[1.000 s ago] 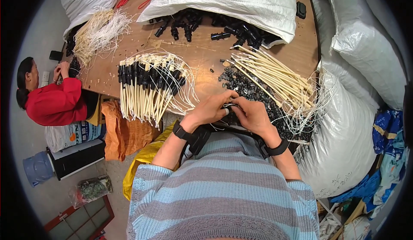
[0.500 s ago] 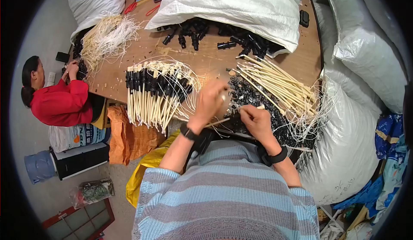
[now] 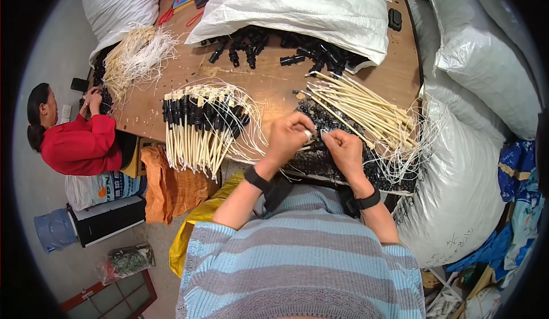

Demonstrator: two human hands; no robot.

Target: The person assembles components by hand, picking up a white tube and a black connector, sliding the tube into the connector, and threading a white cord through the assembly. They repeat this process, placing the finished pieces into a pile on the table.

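Note:
My left hand [image 3: 286, 141] is closed in a pinch over a heap of small black parts [image 3: 311, 113]. A short stretch of pale rod [image 3: 306, 147] shows just under its fingers; whether they hold it I cannot tell. Close by on the right, my right hand [image 3: 347, 152] pinches thumb against fingers, with a small whitish tip [image 3: 324, 131] at the fingertips, too small to name. A narrow gap separates the two hands. Cream rods with white wires [image 3: 366, 110] lie beyond the right hand. Left of my left hand rests a row of rods fitted with black sockets [image 3: 197, 113].
A large white sack [image 3: 291, 16] spills black sockets [image 3: 327, 56] at the table's far side. Full white sacks [image 3: 463, 187] crowd the right edge. At left, a person in red [image 3: 80, 142] works beside a bundle of pale wires [image 3: 140, 62]. An orange sack [image 3: 168, 182] hangs below the table edge.
My left hand has come down and to the right, bringing its fingers nearer to my right hand. The right hand stays pinched in about the same place. The whole view has shifted slightly.

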